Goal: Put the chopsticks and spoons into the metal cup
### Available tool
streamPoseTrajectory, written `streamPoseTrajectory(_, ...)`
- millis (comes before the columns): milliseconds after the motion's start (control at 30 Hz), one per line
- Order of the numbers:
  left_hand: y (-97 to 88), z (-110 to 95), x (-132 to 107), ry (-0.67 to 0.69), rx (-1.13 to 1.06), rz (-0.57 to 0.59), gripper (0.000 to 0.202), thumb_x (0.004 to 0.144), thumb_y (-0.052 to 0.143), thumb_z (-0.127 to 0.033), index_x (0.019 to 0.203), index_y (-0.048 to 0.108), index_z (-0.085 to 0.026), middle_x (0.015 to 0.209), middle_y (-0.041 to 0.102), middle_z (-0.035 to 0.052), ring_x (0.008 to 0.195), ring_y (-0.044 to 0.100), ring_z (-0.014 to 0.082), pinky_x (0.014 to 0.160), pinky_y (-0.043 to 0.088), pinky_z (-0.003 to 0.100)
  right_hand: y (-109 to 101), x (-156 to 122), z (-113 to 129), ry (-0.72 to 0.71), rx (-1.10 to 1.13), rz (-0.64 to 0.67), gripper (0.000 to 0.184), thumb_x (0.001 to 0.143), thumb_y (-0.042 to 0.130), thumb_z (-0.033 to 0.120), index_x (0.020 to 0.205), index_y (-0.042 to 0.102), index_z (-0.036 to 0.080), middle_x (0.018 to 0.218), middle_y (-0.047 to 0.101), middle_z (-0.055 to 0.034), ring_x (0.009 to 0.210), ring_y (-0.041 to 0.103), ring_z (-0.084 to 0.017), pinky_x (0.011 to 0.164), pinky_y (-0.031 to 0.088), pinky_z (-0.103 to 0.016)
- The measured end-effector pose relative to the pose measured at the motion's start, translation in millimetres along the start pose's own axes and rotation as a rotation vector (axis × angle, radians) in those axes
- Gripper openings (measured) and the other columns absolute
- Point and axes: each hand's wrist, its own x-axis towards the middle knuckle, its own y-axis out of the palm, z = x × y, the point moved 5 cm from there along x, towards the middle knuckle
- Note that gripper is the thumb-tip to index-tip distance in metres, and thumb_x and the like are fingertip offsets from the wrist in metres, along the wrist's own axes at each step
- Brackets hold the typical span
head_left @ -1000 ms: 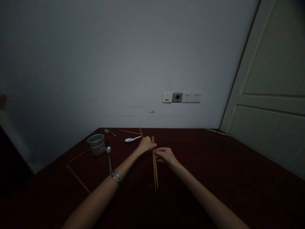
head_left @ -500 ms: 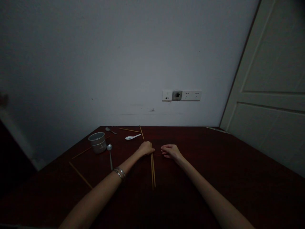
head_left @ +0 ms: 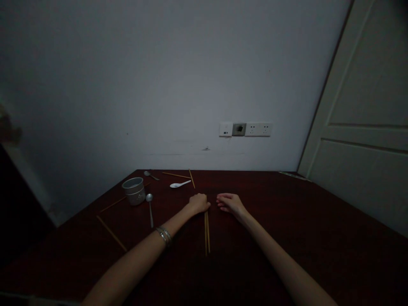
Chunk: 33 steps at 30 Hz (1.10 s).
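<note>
My left hand (head_left: 199, 203) is closed in a fist round the far end of a pair of wooden chopsticks (head_left: 207, 233), which lie on the dark red table (head_left: 287, 238) and point toward me. A bracelet sits on that wrist. My right hand (head_left: 230, 202) rests on the table just right of the chopsticks, fingers loosely curled and apart, holding nothing.
To the left stand a small metal cup (head_left: 134, 191), a metal spoon (head_left: 150, 205) beside it, a white spoon (head_left: 179, 184) and another metal spoon (head_left: 151, 174) near the wall. Loose chopsticks (head_left: 111, 233) lie at the left and at the back (head_left: 191, 178). A door (head_left: 360, 127) is at right.
My right hand let go of the chopsticks and moved a little right onto the table. My left hand drew the pair slightly toward me.
</note>
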Motion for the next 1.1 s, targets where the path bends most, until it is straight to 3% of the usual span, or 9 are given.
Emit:
streamPoseTrajectory(500,-1.8,0,-6,0.03,-0.063,-0.019,0.039,0.079,0.04,-0.041,0.096,0.064,-0.015,0.096,0.065,0.0164,0.09,0.062,0.0288,0.072,0.049,0.037,-8,6,-2,-0.006,-0.022,0.001,0.014,0.069,0.064,0.016,0.083,0.061,0.013,0.066,0.066,-0.0036,0.049,0.058,-0.008,0.044,0.048,-0.017)
streamPoseTrajectory(800,-4.0,8,-9,0.005,-0.121,-0.036,0.049,0.083,0.031,-0.048,0.092,0.066,-0.015,0.092,0.066,0.0164,0.088,0.062,0.0265,0.071,0.047,0.033,-11,10,-5,0.002,-0.035,0.0,0.013,0.072,0.061,0.015,0.084,0.06,0.012,0.065,0.065,-0.0035,0.048,0.058,-0.008,0.044,0.047,-0.017)
streamPoseTrajectory(967,-32.0,28,7,0.06,-0.263,-0.088,0.049,0.081,0.034,-0.048,0.071,0.065,-0.012,0.074,0.066,0.0106,0.072,0.062,0.0213,0.058,0.042,0.025,-11,11,1,-0.007,-0.061,0.014,0.012,0.072,0.06,0.015,0.084,0.061,0.013,0.064,0.065,-0.0037,0.049,0.058,-0.008,0.044,0.047,-0.017)
streamPoseTrajectory(1100,-67.8,61,29,0.043,-0.448,-0.134,0.045,0.08,0.036,-0.042,0.056,0.059,-0.012,0.053,0.057,0.0035,0.054,0.055,0.0132,0.049,0.036,0.02,-3,22,20,-0.028,-0.105,0.055,0.011,0.071,0.06,0.015,0.083,0.06,0.013,0.063,0.064,-0.003,0.047,0.058,-0.008,0.042,0.047,-0.017)
